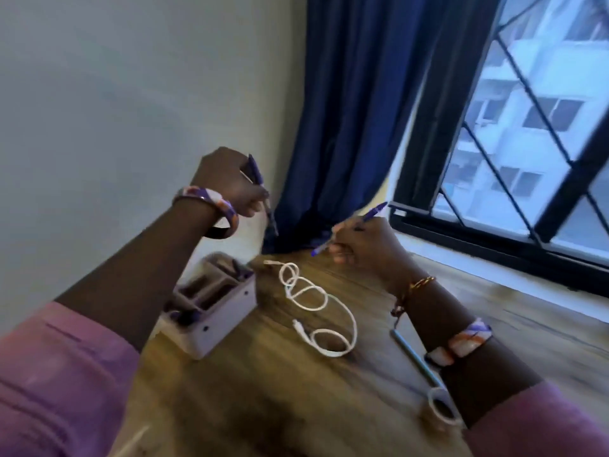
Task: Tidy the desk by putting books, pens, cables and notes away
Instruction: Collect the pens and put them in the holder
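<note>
Two purple pens are held above the wooden tabletop (270,384): the left hand (227,183) grips one pen (262,192) pointing tip down, above the compartmented organizer box (214,305) near the wall, and the right hand (365,245) is closed around the other pen (351,229), which lies slanted across its fingers. Between the arms a white cable (316,308) lies in loose loops on the tabletop, while a light blue pen (417,357) and a roll of tape (440,405) lie beside the right forearm.
</note>
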A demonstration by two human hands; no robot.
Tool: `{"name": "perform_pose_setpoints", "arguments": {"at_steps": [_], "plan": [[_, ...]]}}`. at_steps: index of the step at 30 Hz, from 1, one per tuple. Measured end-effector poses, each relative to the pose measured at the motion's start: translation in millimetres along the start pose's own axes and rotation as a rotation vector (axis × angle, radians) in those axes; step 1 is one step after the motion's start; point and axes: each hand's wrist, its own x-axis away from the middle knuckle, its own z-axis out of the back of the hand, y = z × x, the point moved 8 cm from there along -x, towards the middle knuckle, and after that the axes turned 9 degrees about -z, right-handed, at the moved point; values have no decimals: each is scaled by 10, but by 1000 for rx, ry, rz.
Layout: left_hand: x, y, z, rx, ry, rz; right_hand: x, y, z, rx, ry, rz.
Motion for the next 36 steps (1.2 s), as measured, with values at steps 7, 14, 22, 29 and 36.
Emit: {"name": "perform_pose_setpoints", "arguments": {"at_steps": [7,14,22,29,36], "plan": [[-19,-753,315,-202,-88,63,-152,-369,-1261,250,-139,106],[-55,-980,117,-297,-288,-11,-200,-312,-1521,486,-106,137],[216,38,-354,-244,-261,-315,217,-206,-652,595,97,156],[1335,1065,-1949,-193,-530,-480,1373,412,897,850,303,91],[3170,2514,-3610,-82,-833,-663,3106,1474,2842,956,512,-98]]}}
